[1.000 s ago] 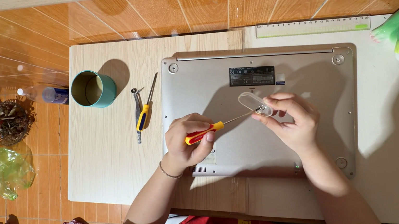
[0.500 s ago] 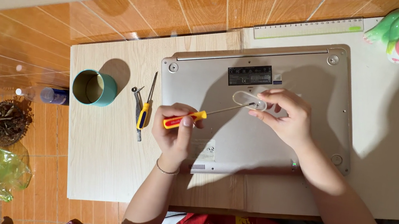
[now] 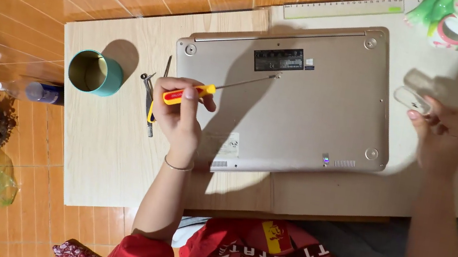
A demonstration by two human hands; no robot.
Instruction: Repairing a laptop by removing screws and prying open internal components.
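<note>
A silver laptop [image 3: 303, 115] lies bottom side up on a low pale wooden table [image 3: 105, 146]. My left hand [image 3: 180, 112] grips a screwdriver [image 3: 211, 86] with a red and yellow handle; its thin shaft slants up to the right, its tip just below the dark label on the laptop's base. My right hand [image 3: 442, 136] is off to the right of the laptop, fingers pinched on a small clear plastic container [image 3: 413, 100] held above the table.
A teal cup [image 3: 95, 72] stands at the table's left. Pliers with yellow grips [image 3: 151, 105] lie beside my left hand. A ruler [image 3: 344, 8] and a green figurine [image 3: 457, 17] sit at the far edge. A bottle [image 3: 35, 92] and bags lie on the tiled floor.
My right hand has left the laptop's base and swung right with the small clear container. My left hand has drawn back left, so the whole screwdriver shaft now shows.
</note>
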